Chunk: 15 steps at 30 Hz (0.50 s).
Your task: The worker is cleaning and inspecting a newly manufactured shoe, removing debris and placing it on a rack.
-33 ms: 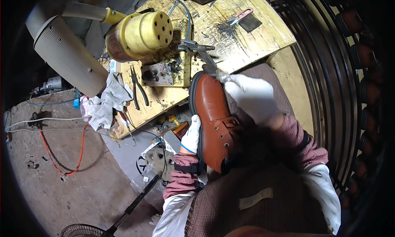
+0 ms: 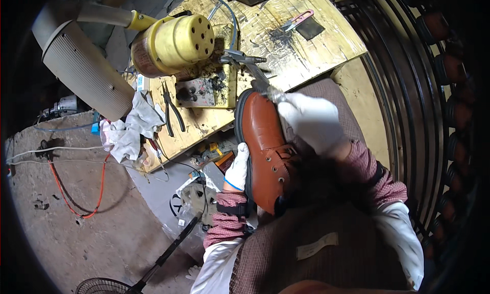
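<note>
A brown leather boot (image 2: 260,125) with a dark sole and lace eyelets lies across my lap, toe pointing away from me. My left hand (image 2: 238,167), in a white glove, grips it along the left side of the sole; some fingers are hidden behind the boot. At the toe, my white-gloved right hand (image 2: 311,119) is closed around a small brush-like tool (image 2: 268,89) with a dark end and a shiny pale neck. The tool's end is at the toe's upper right edge; I cannot tell whether it touches the leather.
On the wooden bench (image 2: 326,49) ahead are a yellow machine (image 2: 189,41), pliers (image 2: 171,110), white rags (image 2: 133,123) and pink-handled snips (image 2: 298,20). A spray-gun-like metal tool (image 2: 242,58) sits beside the machine. Black rack rails (image 2: 408,89) curve along the right. A fan (image 2: 102,285) stands lower left.
</note>
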Tool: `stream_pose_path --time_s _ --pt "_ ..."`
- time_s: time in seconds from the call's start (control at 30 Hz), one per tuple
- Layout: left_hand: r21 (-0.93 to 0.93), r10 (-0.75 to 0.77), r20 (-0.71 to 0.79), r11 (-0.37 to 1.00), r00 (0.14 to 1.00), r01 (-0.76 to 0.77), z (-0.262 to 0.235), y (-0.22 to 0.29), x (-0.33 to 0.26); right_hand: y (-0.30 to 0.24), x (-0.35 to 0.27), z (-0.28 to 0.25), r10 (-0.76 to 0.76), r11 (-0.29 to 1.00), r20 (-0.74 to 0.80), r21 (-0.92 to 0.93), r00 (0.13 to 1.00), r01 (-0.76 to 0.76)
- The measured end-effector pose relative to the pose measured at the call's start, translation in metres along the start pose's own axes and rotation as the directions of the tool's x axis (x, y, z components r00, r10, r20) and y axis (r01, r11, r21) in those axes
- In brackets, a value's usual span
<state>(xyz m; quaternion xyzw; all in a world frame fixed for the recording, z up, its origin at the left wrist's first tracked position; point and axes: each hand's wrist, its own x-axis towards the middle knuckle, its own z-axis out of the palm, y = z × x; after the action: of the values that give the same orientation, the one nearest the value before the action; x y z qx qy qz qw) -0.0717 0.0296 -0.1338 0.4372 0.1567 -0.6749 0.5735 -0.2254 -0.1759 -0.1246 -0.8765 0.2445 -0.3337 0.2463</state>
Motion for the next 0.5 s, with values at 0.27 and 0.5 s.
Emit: stream_pose_path --time_s 0.27,0.5 --pt "0.045 -0.004 -0.032 0.999 0.999 0.005 0.01 0.004 -0.008 -0.006 0.006 -0.007 -0.024 0.989 0.073 -0.147 0.997 0.035" --pt "0.025 -0.041 -0.009 0.999 0.999 0.041 0.001 0.004 -0.005 -0.006 0.013 -0.011 -0.041 0.996 0.052 -0.079 0.998 0.045"
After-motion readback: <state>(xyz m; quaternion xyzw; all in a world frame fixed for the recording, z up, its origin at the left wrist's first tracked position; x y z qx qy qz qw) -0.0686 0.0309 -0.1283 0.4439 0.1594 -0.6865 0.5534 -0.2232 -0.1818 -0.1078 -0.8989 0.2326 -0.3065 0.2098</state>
